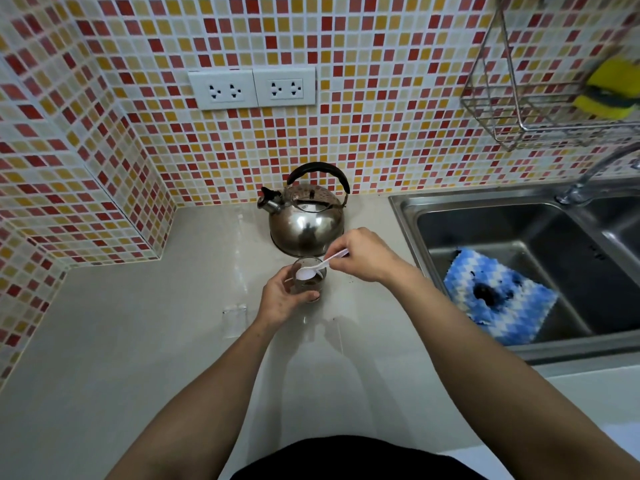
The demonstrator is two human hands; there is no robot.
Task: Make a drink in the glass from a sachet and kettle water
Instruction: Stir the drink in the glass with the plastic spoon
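A small clear glass (311,274) with dark powder at its bottom stands on the beige counter (145,341). My left hand (282,299) is wrapped around its left and near side. My right hand (363,254) pinches the handle of a white plastic spoon (320,266), whose bowl hovers over the glass mouth. Just behind the glass sits a steel kettle (306,220) with a black handle, spout pointing left. I see no sachet.
A steel sink (519,258) lies to the right, holding a blue and white checked cloth (498,299); a tap (595,174) rises at its back. A wire rack (540,98) with a yellow sponge hangs above. Wall sockets (252,88) sit on the tiled wall.
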